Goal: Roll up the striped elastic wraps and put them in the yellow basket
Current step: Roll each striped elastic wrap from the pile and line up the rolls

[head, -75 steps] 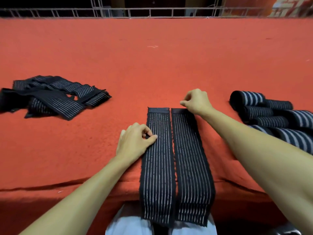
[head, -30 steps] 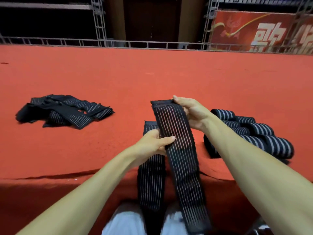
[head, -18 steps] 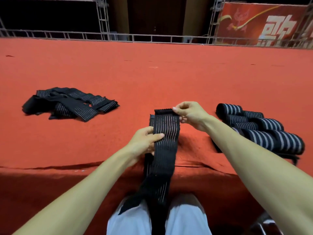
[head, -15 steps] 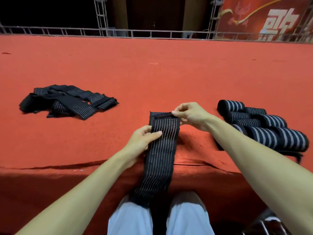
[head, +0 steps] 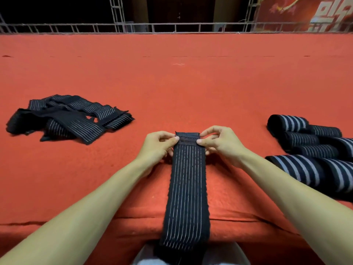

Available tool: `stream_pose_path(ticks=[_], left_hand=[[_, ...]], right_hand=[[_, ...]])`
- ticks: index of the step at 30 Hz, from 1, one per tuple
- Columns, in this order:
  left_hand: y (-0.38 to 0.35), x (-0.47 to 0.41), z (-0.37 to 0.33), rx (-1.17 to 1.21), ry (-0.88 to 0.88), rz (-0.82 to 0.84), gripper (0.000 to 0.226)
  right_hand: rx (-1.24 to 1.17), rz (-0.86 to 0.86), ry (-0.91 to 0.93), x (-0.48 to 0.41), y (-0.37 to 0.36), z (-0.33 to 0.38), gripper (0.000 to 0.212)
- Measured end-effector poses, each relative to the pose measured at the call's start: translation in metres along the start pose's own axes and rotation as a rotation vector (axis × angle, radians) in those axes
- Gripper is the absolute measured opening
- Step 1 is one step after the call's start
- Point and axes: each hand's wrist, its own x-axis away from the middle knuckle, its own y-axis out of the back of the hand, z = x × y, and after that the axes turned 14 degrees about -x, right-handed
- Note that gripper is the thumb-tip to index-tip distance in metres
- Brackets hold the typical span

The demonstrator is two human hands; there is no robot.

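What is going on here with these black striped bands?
A person seems about to roll a striped wrap that lies flat on the red surface and hangs over its near edge. The left hand and right hand both pinch its far end. A pile of loose wraps lies to the left; rolled wraps sit to the right. No basket is in view.

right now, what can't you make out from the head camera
Head view:
- yellow basket: nowhere in frame.
- near end of the striped wrap: hangs over the front of the red table and is lost in the dark at the bottom edge.
- rolled wraps: the right edge cuts the group, so no count.
- loose pile: wraps overlap, number unclear.
- the wrap's far corners: covered by the left hand and right hand pinching them.
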Motion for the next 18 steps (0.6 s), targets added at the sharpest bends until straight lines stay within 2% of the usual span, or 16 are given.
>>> stream_pose_path(ticks=[4,8,13,18], left_hand=[[-0.009,-0.039,0.005,-0.116,-0.059,-0.091,0.009],[-0.024,-0.068,0.021,-0.298,-0.032,-0.195,0.009],[-0.028,-0.076,0.026,-0.478,-0.018,-0.254,0.019],[-0.028,-0.074,0.023,-0.507,-0.024,-0.260,0.009]], right_hand=[[0.170,-0.128,0.074,-0.035,0.001,-0.008,0.017],[0.275,-0.210,0.113,-0.061,0.001,-0.019,0.013],[0.330,-0.223,0.160,-0.071,0.002,-0.034,0.012],[0.438,-0.162,0.173,-0.074,0.002,-0.035,0.012]])
